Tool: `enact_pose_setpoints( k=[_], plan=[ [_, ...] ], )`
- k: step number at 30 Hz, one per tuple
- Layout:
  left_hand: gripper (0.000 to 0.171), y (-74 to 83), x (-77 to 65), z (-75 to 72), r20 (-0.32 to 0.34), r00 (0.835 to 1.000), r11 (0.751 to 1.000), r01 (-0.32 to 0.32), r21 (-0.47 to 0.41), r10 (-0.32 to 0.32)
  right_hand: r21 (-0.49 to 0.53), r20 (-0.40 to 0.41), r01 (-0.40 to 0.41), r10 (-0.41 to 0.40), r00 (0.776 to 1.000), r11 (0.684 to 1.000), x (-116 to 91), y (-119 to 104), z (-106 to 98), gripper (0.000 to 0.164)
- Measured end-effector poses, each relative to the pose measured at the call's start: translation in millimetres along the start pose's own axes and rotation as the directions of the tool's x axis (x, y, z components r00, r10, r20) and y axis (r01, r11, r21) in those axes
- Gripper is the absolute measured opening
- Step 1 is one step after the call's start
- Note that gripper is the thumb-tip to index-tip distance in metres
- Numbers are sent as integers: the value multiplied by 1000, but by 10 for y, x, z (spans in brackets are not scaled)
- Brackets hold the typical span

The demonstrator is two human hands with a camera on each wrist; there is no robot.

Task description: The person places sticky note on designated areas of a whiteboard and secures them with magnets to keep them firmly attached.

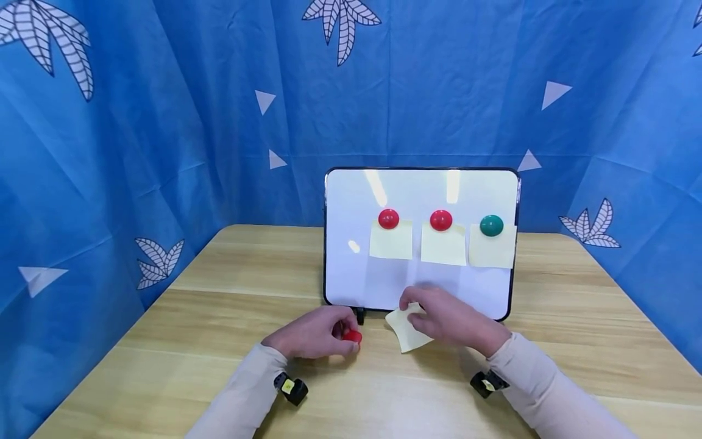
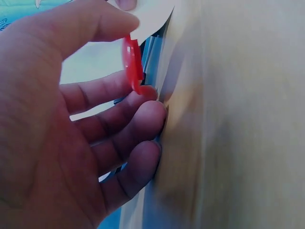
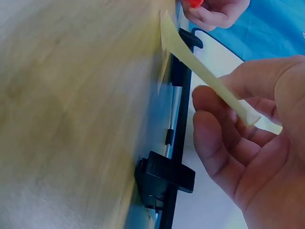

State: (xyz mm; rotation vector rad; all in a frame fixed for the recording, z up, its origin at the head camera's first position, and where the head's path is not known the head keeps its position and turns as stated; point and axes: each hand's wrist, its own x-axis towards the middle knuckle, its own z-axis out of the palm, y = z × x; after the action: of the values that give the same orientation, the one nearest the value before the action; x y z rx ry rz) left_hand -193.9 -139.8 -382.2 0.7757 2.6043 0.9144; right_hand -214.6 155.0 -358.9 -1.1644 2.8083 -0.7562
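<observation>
My left hand (image 1: 320,332) pinches a round red magnet (image 2: 133,64) between thumb and fingers, low over the table by the whiteboard's lower left corner. In the left wrist view the magnet stands edge-on, its rim toward the thumb. My right hand (image 1: 446,317) holds a pale yellow sticky note (image 1: 407,332) in front of the board's lower edge; the right wrist view shows the note (image 3: 200,69) curled and seen from its side. Behind both hands stands the whiteboard (image 1: 351,274), bearing three pale notes, two under red magnets (image 1: 389,219) (image 1: 441,220) and one under a green magnet (image 1: 491,225).
The whiteboard rests on black feet (image 3: 164,176) on a light wooden table (image 1: 247,262). A blue patterned curtain (image 1: 450,91) hangs behind and at both sides. Each wrist carries a small black camera (image 1: 292,388).
</observation>
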Motion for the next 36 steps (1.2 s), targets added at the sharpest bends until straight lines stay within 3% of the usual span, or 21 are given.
enact_pose_setpoints(
  k=[9,15,21,27,36],
  plan=[
    [20,-6,5,0,-29,1000,1000,-3,11,3,20,-28,61,-61,998,998,-3,30,-22,16],
    [19,9,1,-20,-40,999,999,16,30,-15,21,-27,60,-59,998,998,-3,11,-43,14],
    [8,13,-3,-41,-122,992,999,-33,25,36,35,-44,46,-44,998,998,-12,-22,-75,13],
    [7,-42,-14,-58,-256,962,995,-100,-3,96,67,-78,43,-38,996,997,-34,-61,-145,17],
    [19,-57,-54,-147,-453,882,991,-131,30,130,100,-205,52,-31,978,994,-85,-99,-326,22]
  ],
)
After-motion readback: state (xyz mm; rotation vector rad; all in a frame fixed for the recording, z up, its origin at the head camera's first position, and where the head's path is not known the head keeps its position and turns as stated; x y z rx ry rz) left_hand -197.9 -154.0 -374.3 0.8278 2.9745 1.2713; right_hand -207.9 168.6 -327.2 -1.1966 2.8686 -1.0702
